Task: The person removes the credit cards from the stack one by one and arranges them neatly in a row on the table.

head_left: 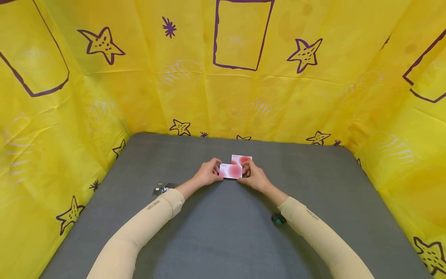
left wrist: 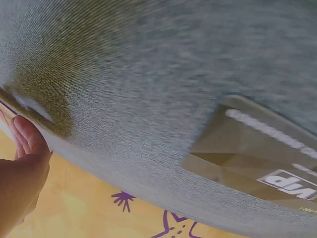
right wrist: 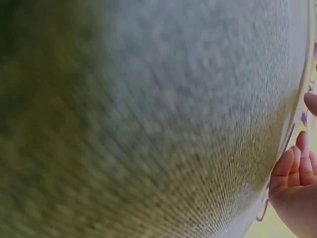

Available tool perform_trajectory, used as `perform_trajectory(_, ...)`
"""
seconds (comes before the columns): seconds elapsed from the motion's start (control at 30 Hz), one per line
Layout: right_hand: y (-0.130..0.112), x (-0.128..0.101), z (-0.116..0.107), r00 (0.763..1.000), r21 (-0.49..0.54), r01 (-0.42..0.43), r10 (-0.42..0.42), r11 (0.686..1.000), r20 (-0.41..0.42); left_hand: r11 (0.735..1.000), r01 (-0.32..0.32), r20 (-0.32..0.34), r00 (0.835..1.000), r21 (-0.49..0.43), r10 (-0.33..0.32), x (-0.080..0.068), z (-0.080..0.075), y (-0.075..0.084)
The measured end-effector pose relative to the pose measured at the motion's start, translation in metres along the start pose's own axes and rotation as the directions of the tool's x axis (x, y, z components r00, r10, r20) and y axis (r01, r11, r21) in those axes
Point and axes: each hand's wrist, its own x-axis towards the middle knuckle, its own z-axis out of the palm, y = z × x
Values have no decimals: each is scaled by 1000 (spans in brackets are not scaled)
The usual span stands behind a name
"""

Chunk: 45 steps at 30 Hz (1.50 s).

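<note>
A white card with pink circles (head_left: 230, 171) stands between both hands in the head view. My left hand (head_left: 208, 173) pinches its left edge, thumb at the lower corner. At its right edge my right hand (head_left: 256, 176) holds it, thumb at the lower corner. Behind it is a second, similar pink-and-white card (head_left: 238, 158), its lower part hidden by the front card; the right index finger overlaps its right side. In the left wrist view, the left hand (left wrist: 25, 163) shows at the left edge. The right hand (right wrist: 297, 183) appears at the right edge of the right wrist view.
A dark VIP card (left wrist: 267, 158) lies on the grey table (head_left: 223, 232), left of the left forearm, partly covered by the sleeve in the head view. A small black and green device (head_left: 278, 219) sits under the right cuff. Yellow patterned cloth (head_left: 195, 97) walls the table's back and sides.
</note>
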Motion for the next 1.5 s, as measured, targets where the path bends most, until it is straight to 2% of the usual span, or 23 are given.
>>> perform_trajectory(0.37, -10, -10, 8, 998, -15, 24, -24, 1000, 53, 1000, 19, 57, 998, 1, -19, -23, -13, -6)
perform_trajectory(0.57, -17, -15, 14, 996, -37, 79, -77, 996, 53, 999, -42, 70, 997, 9, 41, -36, -18, -12)
perform_trajectory(0.93, -32, -23, 28, 984, -77, 138, -128, 987, 123, 989, -130, 94, 988, 63, 124, -61, -36, -22)
perform_trajectory(1.23, -44, -24, 42, 975, -112, 187, -171, 976, 143, 992, -109, 94, 990, 67, 103, -79, -51, -28)
perform_trajectory(1.5, -56, -26, 53, 975, -155, 172, -146, 973, 166, 986, -123, 75, 990, 112, 115, -92, -60, -35)
